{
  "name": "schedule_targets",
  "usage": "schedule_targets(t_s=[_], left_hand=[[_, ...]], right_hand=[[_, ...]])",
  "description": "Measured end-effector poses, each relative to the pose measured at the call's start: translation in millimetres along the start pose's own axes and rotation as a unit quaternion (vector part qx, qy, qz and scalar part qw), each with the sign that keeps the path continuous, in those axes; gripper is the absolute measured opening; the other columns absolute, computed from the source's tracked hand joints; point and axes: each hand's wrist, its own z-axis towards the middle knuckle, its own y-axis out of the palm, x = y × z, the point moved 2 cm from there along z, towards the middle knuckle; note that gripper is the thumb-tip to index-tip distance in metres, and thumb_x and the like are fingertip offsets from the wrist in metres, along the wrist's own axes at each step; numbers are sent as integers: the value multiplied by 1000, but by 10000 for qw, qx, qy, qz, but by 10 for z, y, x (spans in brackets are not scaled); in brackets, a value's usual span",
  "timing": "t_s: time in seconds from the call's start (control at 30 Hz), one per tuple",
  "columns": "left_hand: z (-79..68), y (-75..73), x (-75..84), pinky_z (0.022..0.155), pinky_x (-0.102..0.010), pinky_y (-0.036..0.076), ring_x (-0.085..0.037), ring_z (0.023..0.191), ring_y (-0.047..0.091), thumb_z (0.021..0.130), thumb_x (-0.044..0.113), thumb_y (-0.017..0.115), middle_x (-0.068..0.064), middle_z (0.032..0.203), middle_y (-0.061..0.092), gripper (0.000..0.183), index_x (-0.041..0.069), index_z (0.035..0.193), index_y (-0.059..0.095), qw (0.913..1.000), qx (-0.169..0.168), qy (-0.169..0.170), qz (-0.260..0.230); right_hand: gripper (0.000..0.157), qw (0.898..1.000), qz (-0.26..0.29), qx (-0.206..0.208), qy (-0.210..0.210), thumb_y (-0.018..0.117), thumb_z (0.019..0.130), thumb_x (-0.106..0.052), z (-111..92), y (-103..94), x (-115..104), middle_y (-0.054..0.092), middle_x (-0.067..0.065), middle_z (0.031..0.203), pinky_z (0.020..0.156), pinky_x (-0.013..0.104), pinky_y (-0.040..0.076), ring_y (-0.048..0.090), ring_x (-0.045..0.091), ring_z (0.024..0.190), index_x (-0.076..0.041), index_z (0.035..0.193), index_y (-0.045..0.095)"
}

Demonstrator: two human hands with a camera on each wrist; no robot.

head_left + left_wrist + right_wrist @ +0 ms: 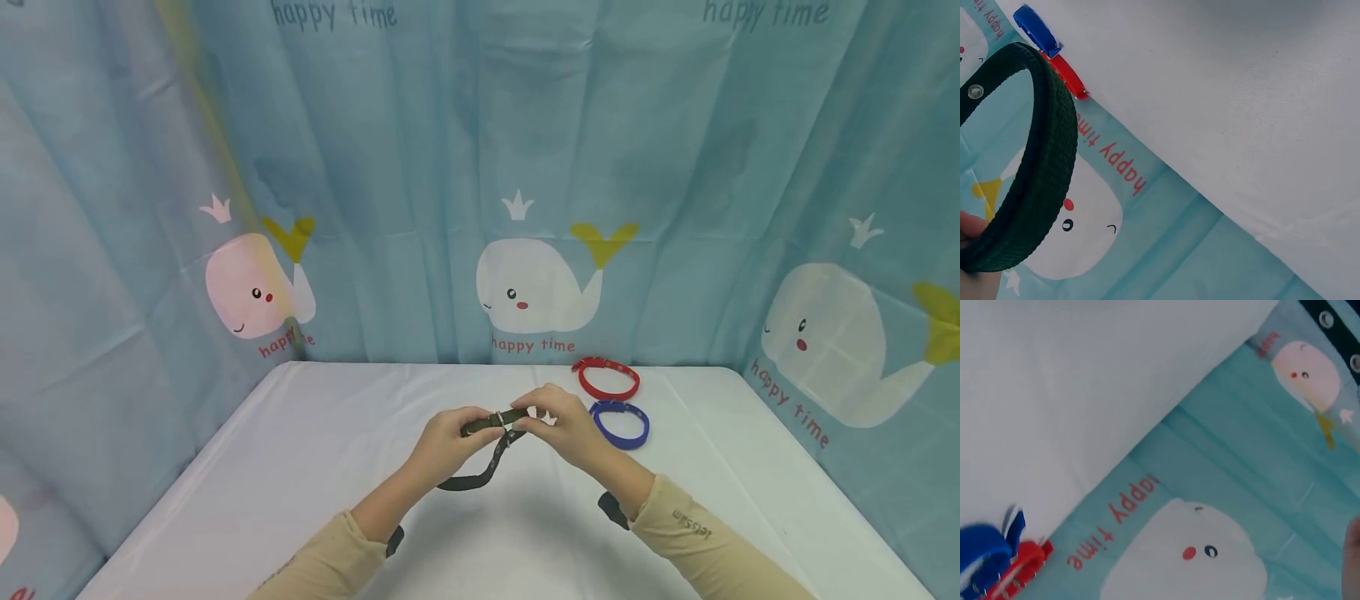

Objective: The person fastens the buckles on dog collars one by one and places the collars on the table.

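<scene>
Both hands hold a dark green collar point(472, 482) with metal eyelets and a buckle, raised above the table. Thumb and fingers of my left hand point(441, 446) pinch the strap on one side of the metal buckle point(501, 419). On the other side, my right hand point(567, 429) pinches the strap end. The rest of the collar hangs in a loop below the left hand. In the left wrist view the green woven band point(1054, 162) curves close to the camera. Part of the eyeleted strap point(1337, 336) shows at the top right of the right wrist view.
A red collar point(611, 396) lies at the table's back edge, with a blue collar point(626, 444) in front of it, both right of the hands. The white tabletop point(315, 467) is bordered by a blue whale-print curtain point(405, 250) at the back and sides.
</scene>
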Motion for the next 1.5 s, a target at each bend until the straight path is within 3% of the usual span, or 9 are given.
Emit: schedule_targets(t_s=[0.13, 0.3, 0.43, 0.63, 0.73, 0.87, 1.07, 1.27, 1.5], left_hand=[[-11, -9, 4, 64, -27, 49, -10, 76, 59, 91, 26, 70, -2, 90, 70, 27, 2, 103, 71, 9996, 77, -189, -171], [-10, -27, 4, 65, -30, 47, -13, 75, 55, 91, 26, 69, -2, 89, 69, 26, 3, 102, 71, 9984, 116, -350, -417], [18, -14, 26, 67, -31, 47, -13, 77, 55, 92, 26, 68, 1, 89, 69, 21, 6, 98, 71, 9986, 75, -254, -455], [59, -16, 70, 71, -33, 49, -13, 81, 59, 92, 25, 68, 1, 88, 69, 20, 6, 96, 71, 9983, 172, -262, -495], [53, -18, 60, 72, -34, 48, -13, 80, 58, 91, 25, 69, 2, 87, 69, 19, 6, 96, 72, 9982, 107, -355, -466], [52, -14, 55, 71, -32, 49, -11, 79, 59, 91, 27, 70, 3, 86, 69, 21, 7, 96, 73, 9990, -83, -366, -259], [70, -8, 89, 64, -28, 46, -10, 72, 55, 89, 28, 72, 5, 80, 67, 22, 6, 93, 74, 9985, -507, -204, -21], [55, 11, 52, 61, -24, 45, -9, 69, 52, 89, 23, 72, 3, 79, 67, 20, 4, 93, 73, 9972, -722, -125, -123], [49, 23, 44, 61, -24, 46, -8, 69, 54, 89, 24, 72, 3, 81, 68, 20, 5, 94, 75, 9962, -836, -164, -204]], right_hand=[[18, 9983, 560, 97, 159, 72, 83, 5, -11, 29, 8, 69, 8, 90, 67, 23, 53, 59, 14, 73, 4, 101, 72], [19, 9958, 886, -27, -242, 63, 85, 15, -11, 46, 18, 65, 17, 94, 66, 24, 54, 59, 22, 71, 12, 104, 68], [18, 9953, 866, -141, -414, 64, 84, 15, -5, 79, 16, 63, 14, 92, 69, 25, 55, 59, 20, 74, 10, 101, 70], [22, 9893, 1345, 46, 557, 61, 89, 11, -29, 76, 29, 66, 19, 94, 76, 26, 55, 69, 22, 81, 10, 111, 64], [27, 9856, 1437, -83, 892, 59, 92, 7, -34, 61, 8, 66, 20, 93, 77, 27, 55, 69, 23, 79, 9, 119, 60], [32, 9850, 1412, -397, 904, 59, 93, 4, 1, 54, -27, 61, 14, 90, 71, 29, 56, 67, 23, 73, 7, 125, 58], [27, 9870, 1209, -716, 784, 64, 91, 1, 56, 53, -28, 51, 4, 86, 58, 26, 51, 59, 16, 63, 6, 117, 64], [24, 9787, 1376, -1049, 1104, 64, 91, -1, 53, 66, -12, 47, 3, 89, 61, 24, 49, 54, 12, 65, 7, 114, 66], [15, 9706, 1544, -992, 1557, 62, 93, -4, 61, 71, -30, 51, 6, 93, 63, 26, 50, 53, 15, 71, 2, 106, 68]])
